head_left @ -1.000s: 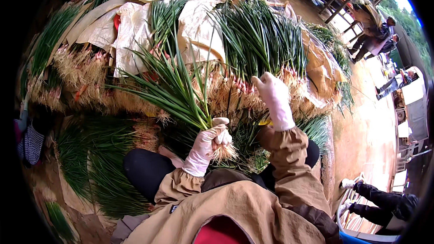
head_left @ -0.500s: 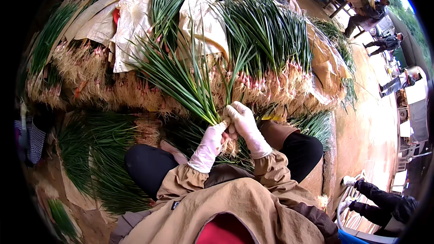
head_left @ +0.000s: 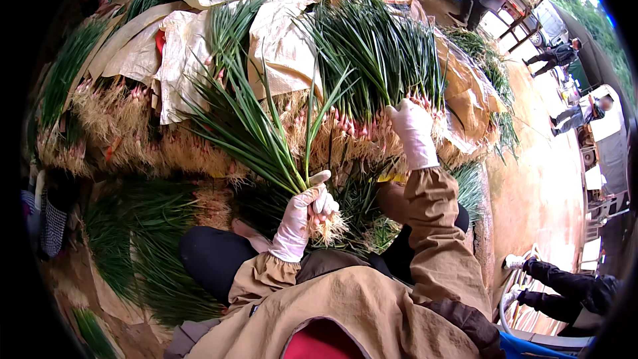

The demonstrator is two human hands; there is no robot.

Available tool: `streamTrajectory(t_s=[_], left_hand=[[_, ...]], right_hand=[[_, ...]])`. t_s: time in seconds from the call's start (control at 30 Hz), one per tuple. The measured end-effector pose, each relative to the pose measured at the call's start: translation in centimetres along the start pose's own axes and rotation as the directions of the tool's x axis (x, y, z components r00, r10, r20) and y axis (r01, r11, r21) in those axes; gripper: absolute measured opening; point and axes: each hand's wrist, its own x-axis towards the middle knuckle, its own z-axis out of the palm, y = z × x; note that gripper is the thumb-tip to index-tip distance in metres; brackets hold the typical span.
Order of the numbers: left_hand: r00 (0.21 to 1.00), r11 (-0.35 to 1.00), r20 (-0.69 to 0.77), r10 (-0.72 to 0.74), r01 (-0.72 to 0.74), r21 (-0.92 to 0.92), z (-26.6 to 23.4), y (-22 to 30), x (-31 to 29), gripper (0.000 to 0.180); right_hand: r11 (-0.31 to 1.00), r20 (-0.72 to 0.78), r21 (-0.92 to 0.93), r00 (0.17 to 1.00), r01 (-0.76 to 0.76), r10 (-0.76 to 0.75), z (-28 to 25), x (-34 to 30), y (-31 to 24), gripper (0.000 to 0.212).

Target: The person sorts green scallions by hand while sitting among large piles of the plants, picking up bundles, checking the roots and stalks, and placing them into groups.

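Our L hand (head_left: 299,218), white-gloved, abt 6–7 o'clock, is closed tight round a bunch of spring onions (head_left: 264,138), fingers wrapped over the stems w/ pale roots (head_left: 327,229) poking out of the fist's R side. Leaves fan up twd 11 o'clock; a few stalks stand off twd 12.

Our R hand (head_left: 413,134), also gloved, abt 2–3 o'clock, is well apart from the L, at the stem ends of a big stack of spring onions (head_left: 379,46) at 1 o'clock. Fingers look mostly curled in; can't tell if it's got hold of a stalk.

Pale sheets (head_left: 282,46) lie over the pile at 11–12, w/ more rooty onions (head_left: 109,110) at 9–10. Loose-leaved greens (head_left: 149,252) lie at 8, by our dark-clad L knee (head_left: 209,259). At 4 we've a co-worker's dark-trousered legs (head_left: 558,286), nr a blue tub (head_left: 531,347) at 4–5.
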Motion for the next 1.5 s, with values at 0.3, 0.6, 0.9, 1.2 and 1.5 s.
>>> streamTrajectory(t_s=[0.3, 0.6, 0.9, 1.2, 1.5], left_hand=[[0.978, 0.983, -0.21, -0.001, 0.039, 0.178, -0.6, 0.1, 0.4, 0.038], [0.958, 0.968, -0.285, 0.023, 0.05, 0.246, 0.8, 0.4, 0.4, 0.041], [0.956, 0.983, -0.255, -0.144, 0.167, 0.072, -1.9, -1.4, 0.7, 0.025], [0.993, 0.995, -0.056, -0.103, 0.103, -0.009, 0.9, 2.1, -0.6, 0.027], [0.977, 0.983, -0.119, -0.176, 0.181, 0.033, 1.5, 2.1, -1.5, 0.027]], right_hand=[[0.946, -0.344, 0.265, 0.935, 0.186, -0.087, 1.7, -5.1, -2.6, 0.026], [0.793, 0.21, 0.609, 0.968, -0.023, -0.134, -1.8, -5.7, -4.5, 0.034], [-0.135, 0.445, 0.854, 0.839, -0.503, -0.314, 8.1, -13.8, -7.2, 0.019], [0.804, 0.113, 0.497, 0.894, 0.326, -0.433, 4.0, -15.1, -3.5, 0.029], [0.276, 0.312, 0.946, 0.716, -0.171, -0.624, 4.1, -15.0, -5.6, 0.027]])
